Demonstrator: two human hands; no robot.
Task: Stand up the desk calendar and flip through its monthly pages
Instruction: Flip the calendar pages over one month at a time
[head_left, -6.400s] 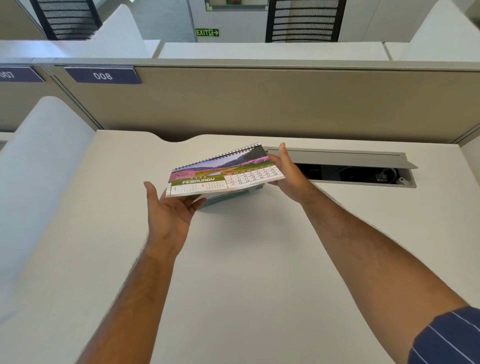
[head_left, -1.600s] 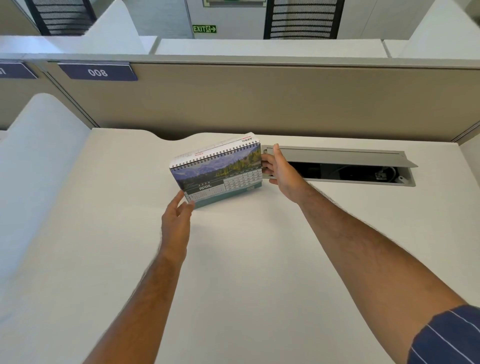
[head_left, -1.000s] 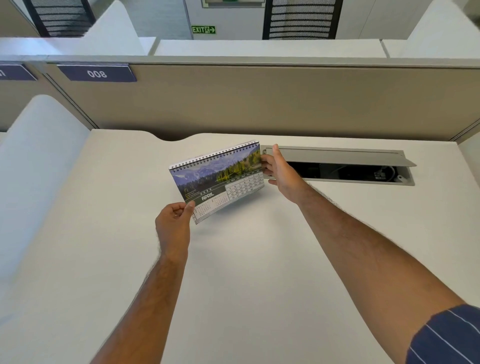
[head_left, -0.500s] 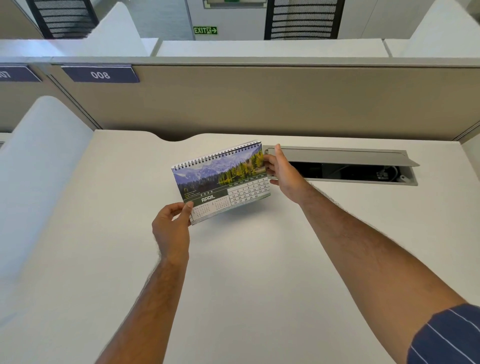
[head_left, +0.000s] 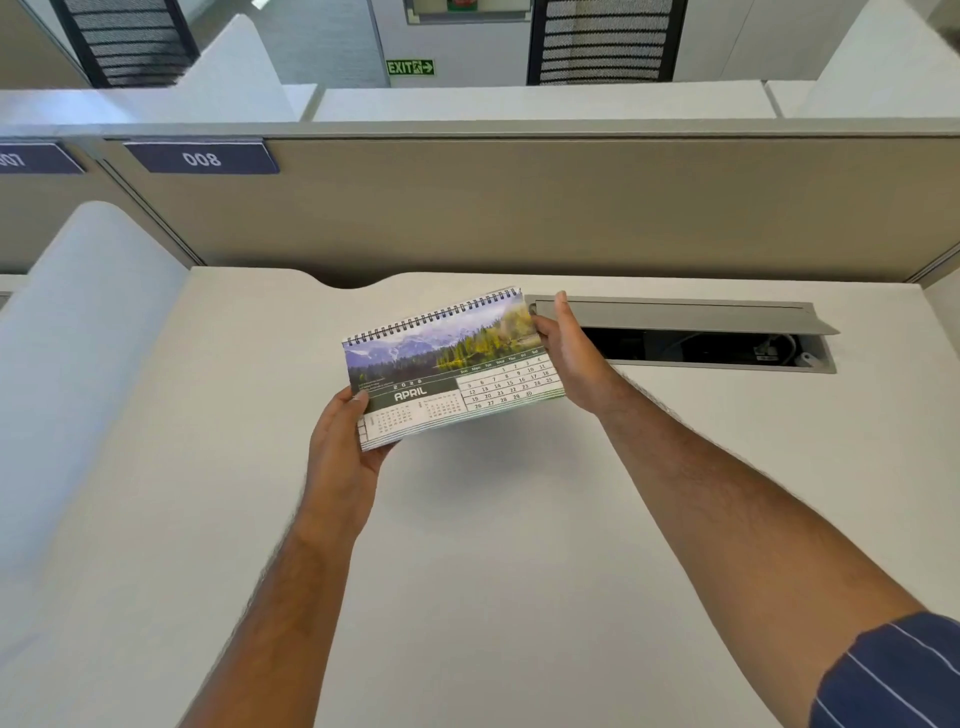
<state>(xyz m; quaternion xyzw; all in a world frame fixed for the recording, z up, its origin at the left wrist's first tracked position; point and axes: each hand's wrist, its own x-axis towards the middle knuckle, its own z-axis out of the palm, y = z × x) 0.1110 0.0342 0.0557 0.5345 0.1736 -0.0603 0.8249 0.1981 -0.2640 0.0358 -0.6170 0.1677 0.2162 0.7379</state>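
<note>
A spiral-bound desk calendar (head_left: 452, 366) shows the APRIL page, with a mountain and forest photo above a date grid. It is tilted back and lifted off the white desk (head_left: 493, 545), casting a shadow below it. My left hand (head_left: 340, 447) grips its lower left corner, thumb on the page. My right hand (head_left: 569, 351) holds its right edge near the spiral binding. The calendar's stand and back pages are hidden behind the front page.
An open grey cable tray (head_left: 685, 332) with its lid raised is set into the desk just right of my right hand. A beige partition (head_left: 519, 208) with a "008" label (head_left: 201, 158) runs behind. A white side divider (head_left: 78, 338) stands at the left.
The page went from February to April. In the last second my left hand pinched the lower left corner and lifted the pages toward me, tilting the calendar flatter; my right hand stayed on the right edge.
</note>
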